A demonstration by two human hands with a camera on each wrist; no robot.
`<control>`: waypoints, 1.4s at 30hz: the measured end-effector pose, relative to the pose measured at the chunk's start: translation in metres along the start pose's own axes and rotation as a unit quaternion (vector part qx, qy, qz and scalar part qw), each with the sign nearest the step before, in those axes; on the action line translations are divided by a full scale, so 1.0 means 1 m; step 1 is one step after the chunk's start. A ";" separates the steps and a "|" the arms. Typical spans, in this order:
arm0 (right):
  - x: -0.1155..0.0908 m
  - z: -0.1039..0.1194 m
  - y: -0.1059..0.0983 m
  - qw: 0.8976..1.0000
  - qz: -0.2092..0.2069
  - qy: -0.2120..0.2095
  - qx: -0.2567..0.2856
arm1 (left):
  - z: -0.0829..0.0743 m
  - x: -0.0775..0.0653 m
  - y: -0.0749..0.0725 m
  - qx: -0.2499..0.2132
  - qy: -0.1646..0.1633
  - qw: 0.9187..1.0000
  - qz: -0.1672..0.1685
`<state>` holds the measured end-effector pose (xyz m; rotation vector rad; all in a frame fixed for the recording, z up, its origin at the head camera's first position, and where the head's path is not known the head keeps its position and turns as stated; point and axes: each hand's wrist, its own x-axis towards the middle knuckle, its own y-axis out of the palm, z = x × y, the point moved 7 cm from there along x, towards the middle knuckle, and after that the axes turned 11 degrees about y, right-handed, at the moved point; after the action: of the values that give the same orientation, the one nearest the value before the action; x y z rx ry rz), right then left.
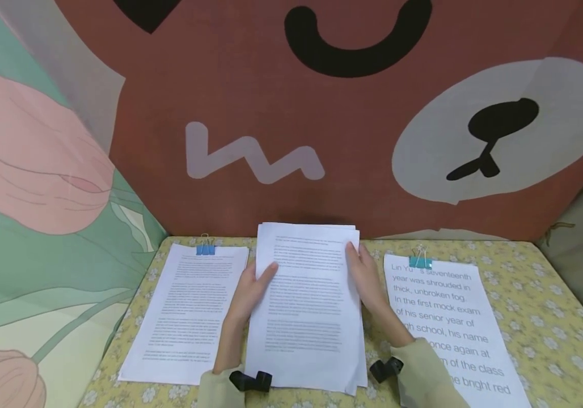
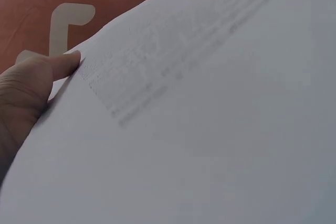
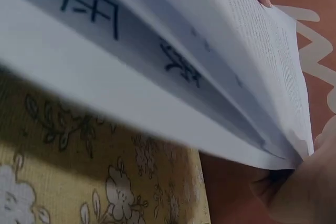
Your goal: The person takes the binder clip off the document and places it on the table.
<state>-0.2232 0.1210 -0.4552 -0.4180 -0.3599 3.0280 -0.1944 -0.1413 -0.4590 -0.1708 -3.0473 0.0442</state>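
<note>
Loose papers [image 1: 304,294] tilt above our table [image 1: 569,317], between two clipped stacks [image 1: 184,317] [image 1: 436,317]; our left hand [image 1: 252,292] and right hand [image 1: 367,279] grip opposite edges, thumbs [image 1: 269,273] on top, probably to keep them together.

Illegibly small print [image 1: 304,288] on middle stack [image 1: 305,371]

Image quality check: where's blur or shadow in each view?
Head: small print on the held printed sheets is too soft to read, large type on the right-hand clipped pages mostly legible; left wrist: the sheets' lower lines of print smear, blank paper a flat, dim grey; right wrist: near paper edge blurred at left, dark shadow beneath it on the floral tablecloth.
</note>
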 end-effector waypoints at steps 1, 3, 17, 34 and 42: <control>0.000 0.001 0.000 1.000 -0.010 -0.004 0.003 | 0.000 0.000 0.001 0.000 0.006 1.000 0.009; 0.000 0.003 -0.002 0.999 -0.030 -0.010 -0.005 | 0.000 0.001 0.004 -0.001 0.018 0.999 0.027; 0.008 -0.006 -0.016 0.994 -0.100 -0.001 -0.034 | 0.011 0.005 -0.002 0.122 0.005 0.992 -0.008; 0.011 -0.012 -0.012 0.993 -0.053 -0.013 -0.109 | 0.021 0.003 -0.004 0.138 -0.050 0.988 -0.054; 0.003 -0.011 -0.030 0.999 -0.010 0.015 -0.051 | 0.033 0.008 -0.013 0.174 -0.056 0.981 -0.058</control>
<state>-0.2224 0.1526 -0.4594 -0.4627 -0.5153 2.9905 -0.2067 -0.1541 -0.4904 0.0368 -3.0883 0.5921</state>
